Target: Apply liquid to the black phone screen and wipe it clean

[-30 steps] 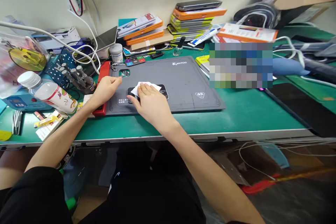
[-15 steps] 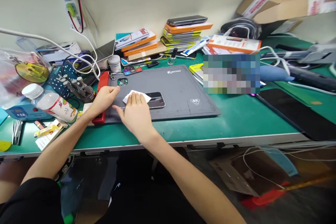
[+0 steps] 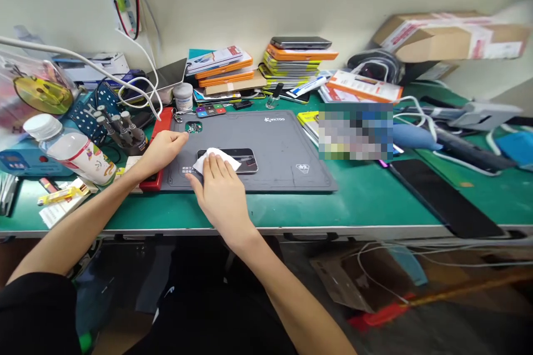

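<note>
A black phone [image 3: 245, 160] lies flat on the grey mat [image 3: 287, 147]. My right hand [image 3: 220, 183] presses a white cloth or tissue [image 3: 228, 160] onto the phone's left part, its fingers stretched over the cloth. My left hand [image 3: 167, 148] is at the mat's left side, above the red strip [image 3: 162, 122], with its fingers curled together; whatever it may hold is hidden. Beyond the left hand, small metal parts [image 3: 194, 128] lie in a green recess at the mat's upper left.
A bottle [image 3: 79, 155] and a screwdriver holder [image 3: 135, 144] stand left. Stacked boxes [image 3: 291, 66] and a white jar [image 3: 183, 97] are behind the mat. A large black phone-like slab [image 3: 441, 194] lies right, near the table's front edge [image 3: 266, 230].
The camera view has shifted. My right hand and the cloth remain on the phone, with more of the phone's upper edge showing. My left hand stays curled near the red strip.
</note>
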The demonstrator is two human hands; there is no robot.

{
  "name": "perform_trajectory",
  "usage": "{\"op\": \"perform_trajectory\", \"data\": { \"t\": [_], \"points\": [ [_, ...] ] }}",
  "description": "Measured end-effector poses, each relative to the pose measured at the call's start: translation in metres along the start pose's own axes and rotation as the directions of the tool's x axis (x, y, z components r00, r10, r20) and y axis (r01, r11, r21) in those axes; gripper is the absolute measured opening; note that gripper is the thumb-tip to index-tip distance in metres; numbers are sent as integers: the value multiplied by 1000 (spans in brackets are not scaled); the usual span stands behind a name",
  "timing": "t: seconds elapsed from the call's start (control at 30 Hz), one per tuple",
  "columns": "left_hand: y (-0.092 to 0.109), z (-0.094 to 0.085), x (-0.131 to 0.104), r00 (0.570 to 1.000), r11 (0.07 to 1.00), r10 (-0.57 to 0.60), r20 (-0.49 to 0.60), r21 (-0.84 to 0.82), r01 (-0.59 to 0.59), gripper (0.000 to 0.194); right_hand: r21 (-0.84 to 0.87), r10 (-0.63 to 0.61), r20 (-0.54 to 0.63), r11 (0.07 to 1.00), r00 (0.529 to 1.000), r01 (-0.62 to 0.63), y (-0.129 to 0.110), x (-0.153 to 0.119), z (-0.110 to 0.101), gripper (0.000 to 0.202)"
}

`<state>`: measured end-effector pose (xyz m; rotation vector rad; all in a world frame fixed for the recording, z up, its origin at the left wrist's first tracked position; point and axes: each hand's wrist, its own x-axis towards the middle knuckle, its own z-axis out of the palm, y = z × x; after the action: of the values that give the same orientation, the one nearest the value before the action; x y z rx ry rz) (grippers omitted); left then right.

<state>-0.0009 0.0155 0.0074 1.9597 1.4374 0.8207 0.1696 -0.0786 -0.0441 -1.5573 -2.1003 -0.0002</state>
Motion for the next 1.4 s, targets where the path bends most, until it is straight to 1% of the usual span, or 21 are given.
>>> {"op": "perform_trajectory", "data": {
  "t": [0.07,0.17,0.23,0.3,0.4,0.5,0.6,0.67,0.77,0.9,0.97,1.03,1.1,1.17,1.3,1.4],
  "points": [
    [0,1,-1,1000,1000,-13,5,9,13,52,26,-6,-22,1000,1000,6,22,-17,-7,71],
    [1,2,-2,1000,1000,-3,-7,12,3,52,31,-5,-14,1000,1000,6,53,-30,-18,67],
    [1,3,-2,1000,1000,9,-15,8,-9,52,2,4,-14,1000,1000,-4,63,-34,-21,71],
    [2,4,-1,1000,1000,13,-13,7,-13,51,-50,33,-24,998,999,-34,59,-36,-21,79],
    [2,3,0,1000,1000,13,-12,18,-12,51,-90,65,-9,994,998,-65,35,-33,-14,88],
    [5,1,0,1000,1000,18,-5,26,-18,51,-82,25,54,996,998,-20,5,-23,-7,90],
    [7,-2,1,1000,999,30,0,43,-30,50,-78,-40,100,996,994,48,-11,-8,-4,91],
    [9,-3,1,1000,998,29,4,63,-29,50,-77,-75,106,994,992,83,-10,-3,-4,91],
    [11,-4,0,1000,995,12,2,102,-12,51,-67,-100,92,992,991,107,9,-7,-10,88],
    [13,-4,-1,1000,993,-22,0,119,22,51,-78,-15,49,997,999,19,47,-19,-19,85],
    [13,-4,-1,1000,996,-7,7,89,6,52,-95,27,42,995,999,-23,61,-17,-21,86],
    [10,-6,1,1000,999,15,12,34,-16,53,-115,64,52,992,997,-57,67,-8,-21,90],
    [7,-7,3,1000,1000,14,19,-19,-13,54,-131,104,64,987,993,-95,64,5,-19,96],
    [5,-8,5,1000,999,-2,29,-45,4,55,-142,131,65,982,989,-121,54,16,-17,104],
    [5,-7,6,999,998,-10,35,-61,12,54,-161,53,72,986,996,-41,25,25,-12,111],
    [7,-7,5,1000,997,-2,23,-77,4,54,-165,5,102,986,995,12,11,30,-12,114]
  ]
}}
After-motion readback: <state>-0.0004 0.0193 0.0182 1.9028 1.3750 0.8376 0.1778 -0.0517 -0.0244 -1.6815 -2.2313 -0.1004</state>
